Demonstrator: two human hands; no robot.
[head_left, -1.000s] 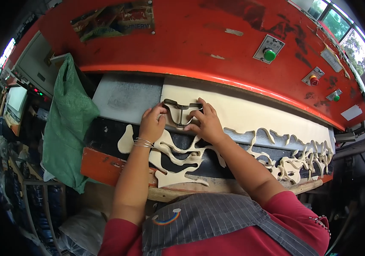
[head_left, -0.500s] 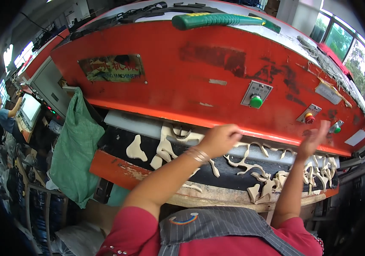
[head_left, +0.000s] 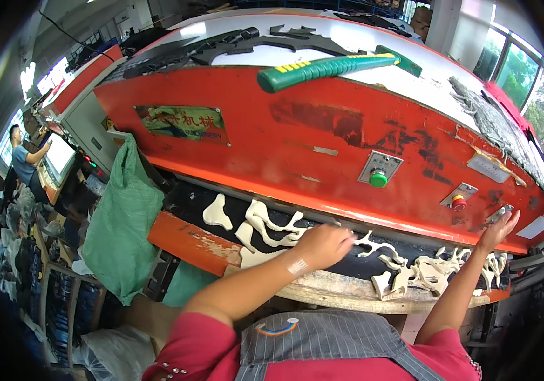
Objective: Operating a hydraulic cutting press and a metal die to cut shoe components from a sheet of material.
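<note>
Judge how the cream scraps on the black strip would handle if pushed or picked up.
The cream scraps are probably light, since they look thin and narrow. Their slim, curving arms would likely flex, though the material's stiffness can't be told by sight. Those heaped toward the right may snag and drag one another, as they overlap.

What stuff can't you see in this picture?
- Head view: whether the left hand holds anything; it is blurred, its palm out of sight.
- Head view: part of the small control panel; the right hand covers it.
- Head view: what lies deep under the red machine; its front hides it.
- Head view: what is inside the green sack, if anything; its cloth hides it.
</note>
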